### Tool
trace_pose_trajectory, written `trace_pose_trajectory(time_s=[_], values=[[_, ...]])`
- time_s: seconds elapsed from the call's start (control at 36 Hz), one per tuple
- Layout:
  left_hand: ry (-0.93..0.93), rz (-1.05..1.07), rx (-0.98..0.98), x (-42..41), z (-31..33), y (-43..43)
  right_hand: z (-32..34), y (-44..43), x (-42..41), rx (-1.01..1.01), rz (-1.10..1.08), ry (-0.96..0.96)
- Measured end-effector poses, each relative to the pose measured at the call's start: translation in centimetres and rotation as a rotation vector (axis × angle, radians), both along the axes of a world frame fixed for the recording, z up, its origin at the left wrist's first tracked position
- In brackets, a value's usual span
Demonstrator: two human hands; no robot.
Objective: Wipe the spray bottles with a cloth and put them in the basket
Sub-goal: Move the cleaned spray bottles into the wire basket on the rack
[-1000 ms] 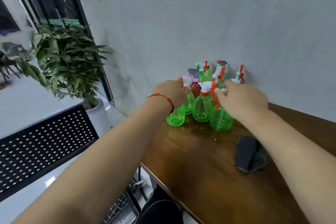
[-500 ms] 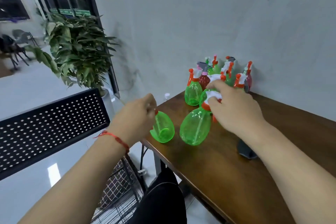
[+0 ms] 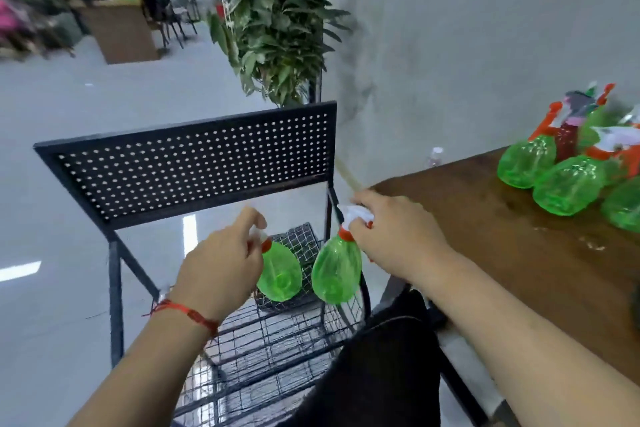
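My left hand [image 3: 221, 265] grips the spray head of a green bottle [image 3: 280, 272], which hangs tilted in the air. My right hand [image 3: 394, 236] grips the white and orange head of a second green bottle [image 3: 336, 270] right beside it. Both bottles hang off the table's left edge, above a black wire basket [image 3: 263, 350] on the floor. Several more green and red spray bottles [image 3: 568, 184] stand grouped at the far right of the wooden table [image 3: 502, 253]. No cloth is in view.
A black perforated metal panel [image 3: 194, 166] on a frame stands just behind the basket. A potted plant [image 3: 277, 31] is beyond it by the grey wall. My dark trouser leg [image 3: 374, 374] lies between basket and table. A small white-capped bottle [image 3: 435, 156] sits past the table's far corner.
Both hands lifted a green bottle each from the group on the table and carried them left, off the table edge, to above the wire basket. The view swung left and down.
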State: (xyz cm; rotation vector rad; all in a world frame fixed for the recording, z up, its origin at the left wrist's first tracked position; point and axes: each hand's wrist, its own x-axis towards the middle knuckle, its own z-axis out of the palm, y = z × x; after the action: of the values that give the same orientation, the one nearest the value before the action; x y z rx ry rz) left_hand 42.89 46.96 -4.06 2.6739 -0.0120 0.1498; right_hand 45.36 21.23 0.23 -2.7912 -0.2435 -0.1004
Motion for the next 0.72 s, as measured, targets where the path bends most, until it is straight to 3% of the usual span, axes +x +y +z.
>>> trace_pose_trajectory(time_s=[0.25, 0.39, 0.72], values=[[0.294, 0.118, 0.018, 4.1, -11.4, 4.2, -11.8, 7.0, 5.7, -0.018, 0.065, 0.292], [0.351, 0.114, 0.130, 6.3, -16.9, 4.8, -16.4, 10.3, 8.5, 0.019, 0.040, 0.370], [0.479, 0.119, 0.309, 8.8, -21.6, 4.0, -24.2, 15.5, 12.3, 0.023, -0.007, 0.414]])
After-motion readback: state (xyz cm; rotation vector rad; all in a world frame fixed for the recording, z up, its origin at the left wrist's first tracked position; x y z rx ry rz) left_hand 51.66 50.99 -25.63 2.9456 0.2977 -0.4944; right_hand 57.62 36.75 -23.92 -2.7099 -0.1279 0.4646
